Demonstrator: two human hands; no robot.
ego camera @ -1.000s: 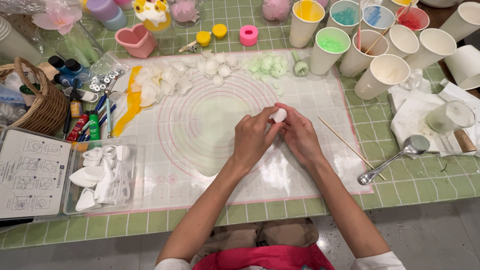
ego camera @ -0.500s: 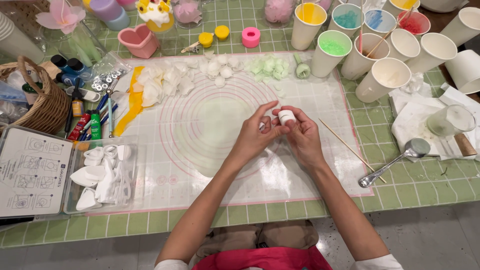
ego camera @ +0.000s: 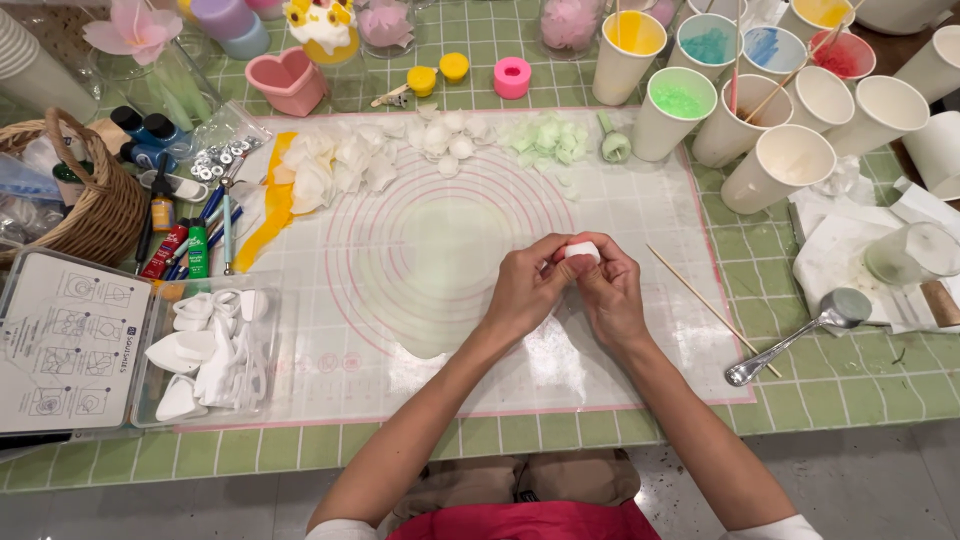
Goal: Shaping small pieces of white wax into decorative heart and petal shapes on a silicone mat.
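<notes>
A small white lump of soft clay point(ego camera: 582, 251) is pinched between the fingertips of both my hands. My left hand point(ego camera: 527, 293) and my right hand point(ego camera: 612, 297) meet over the middle of a translucent work mat point(ego camera: 330, 350) marked with pink rings. A pale green flattened sheet point(ego camera: 440, 280) lies on the mat just left of my hands. White petal pieces point(ego camera: 340, 165) and pale green pieces point(ego camera: 548, 135) are lined up along the mat's far edge.
Several paper cups of coloured clay point(ego camera: 680, 110) stand at the back right. A spoon point(ego camera: 800, 335) and thin wooden skewer point(ego camera: 700, 300) lie right of the mat. A clear tray of white cutters point(ego camera: 205, 355), pens point(ego camera: 190, 245) and a wicker basket point(ego camera: 85, 205) sit left.
My hands have shifted slightly while turning and pressing the white lump between the fingertips. Nothing else on the table has moved.
</notes>
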